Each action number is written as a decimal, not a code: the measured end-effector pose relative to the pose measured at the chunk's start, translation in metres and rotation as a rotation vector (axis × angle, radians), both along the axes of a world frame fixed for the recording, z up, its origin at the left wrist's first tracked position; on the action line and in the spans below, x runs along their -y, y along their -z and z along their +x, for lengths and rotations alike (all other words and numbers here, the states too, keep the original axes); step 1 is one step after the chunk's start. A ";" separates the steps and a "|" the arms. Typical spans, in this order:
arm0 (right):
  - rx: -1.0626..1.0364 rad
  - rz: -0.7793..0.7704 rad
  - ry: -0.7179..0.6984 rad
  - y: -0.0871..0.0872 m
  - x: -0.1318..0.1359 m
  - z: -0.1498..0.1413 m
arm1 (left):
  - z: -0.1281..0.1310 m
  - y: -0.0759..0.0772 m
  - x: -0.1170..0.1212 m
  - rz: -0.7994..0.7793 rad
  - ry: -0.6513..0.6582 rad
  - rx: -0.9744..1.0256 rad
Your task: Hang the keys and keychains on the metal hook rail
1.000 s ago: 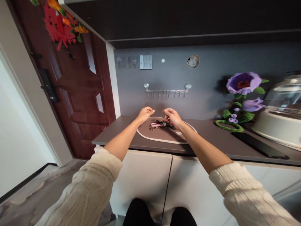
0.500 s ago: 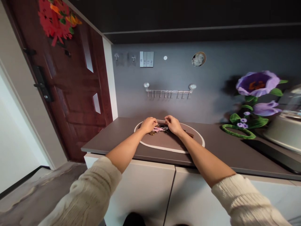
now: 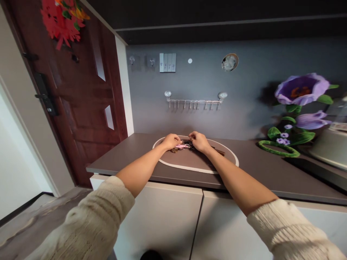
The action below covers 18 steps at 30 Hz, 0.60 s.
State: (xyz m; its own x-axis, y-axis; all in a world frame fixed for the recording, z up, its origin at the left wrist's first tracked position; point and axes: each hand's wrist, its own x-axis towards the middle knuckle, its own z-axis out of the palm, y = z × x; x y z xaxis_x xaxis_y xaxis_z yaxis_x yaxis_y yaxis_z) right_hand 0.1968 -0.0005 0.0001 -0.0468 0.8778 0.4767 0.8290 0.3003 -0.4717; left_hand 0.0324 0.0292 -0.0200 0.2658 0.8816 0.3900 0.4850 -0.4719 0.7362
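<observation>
Both hands are over an oval brown mat [image 3: 187, 160] with a pale rim, lying on the dark countertop [image 3: 121, 159]. A small cluster [image 3: 183, 146] of pink, dark and shiny metallic pieces, which look like keys and key rings, lies between them. My left hand [image 3: 170, 141] is at the cluster's left side, its fingers curled and pinched together. On the right side, my right hand [image 3: 199, 141] also has its fingertips pressed together, slightly raised. Whatever either pinch holds is too small to make out. A dark brown strip-like piece [image 3: 220, 152] shows beyond my right wrist.
A clear rail with several small hooks [image 3: 195, 102] is fixed to the grey back wall. Purple fabric flowers [image 3: 302, 90] with a green base stand on the right, near a pale rounded object [image 3: 329, 148]. A dark red door [image 3: 89, 90] is on the left. A dark cabinet [image 3: 217, 18] overhangs above.
The view has shifted slightly, so the wall fittings sit higher in it. Both hands stay over the cluster in nearly the same pose, with only small finger movement.
</observation>
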 end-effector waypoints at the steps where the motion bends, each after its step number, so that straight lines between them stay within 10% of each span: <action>1: 0.004 -0.006 0.005 0.000 0.000 -0.001 | 0.000 0.001 0.000 -0.009 0.007 0.019; 18: -0.039 -0.007 -0.024 -0.001 -0.002 -0.002 | 0.001 -0.008 0.007 -0.043 0.040 0.239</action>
